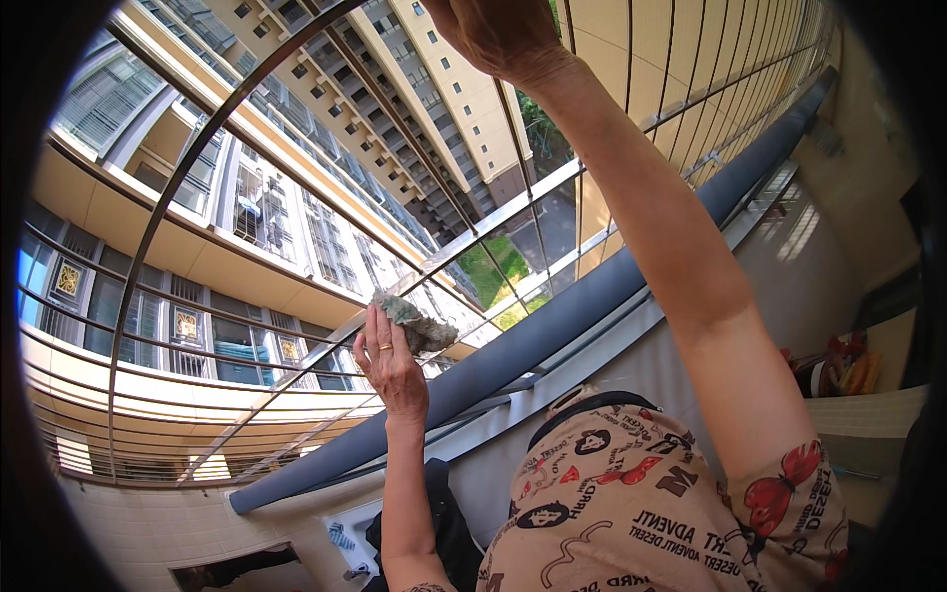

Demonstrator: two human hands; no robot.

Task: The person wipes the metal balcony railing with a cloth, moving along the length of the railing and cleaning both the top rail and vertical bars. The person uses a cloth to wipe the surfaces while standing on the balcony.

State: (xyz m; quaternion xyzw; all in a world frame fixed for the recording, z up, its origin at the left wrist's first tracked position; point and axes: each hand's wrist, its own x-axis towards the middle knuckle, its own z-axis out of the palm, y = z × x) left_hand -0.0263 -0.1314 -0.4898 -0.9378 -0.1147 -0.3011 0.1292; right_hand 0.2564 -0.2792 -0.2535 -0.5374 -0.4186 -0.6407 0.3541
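My left hand (pixel 392 362) presses a damp-looking grey-green cloth (pixel 418 323) against a flat metal crossbar (pixel 444 257) of the window's security grille. A ring sits on one of its fingers. My right arm stretches up past the grille, and my right hand (pixel 503 37) is at the top edge of the picture, partly cut off. Its fingers are out of view, so what it touches or holds cannot be seen. Thin metal bars (pixel 518 174) run outward on both sides of the crossbar.
A thick blue-grey rail (pixel 510 333) crosses below the grille, with a pale sill or track beside it. Tall apartment buildings (pixel 422 96) and grass (pixel 492 270) lie outside, far below. Dark fabric (pixel 444 510) hangs near my left forearm. Red and orange items (pixel 847 366) are at the right.
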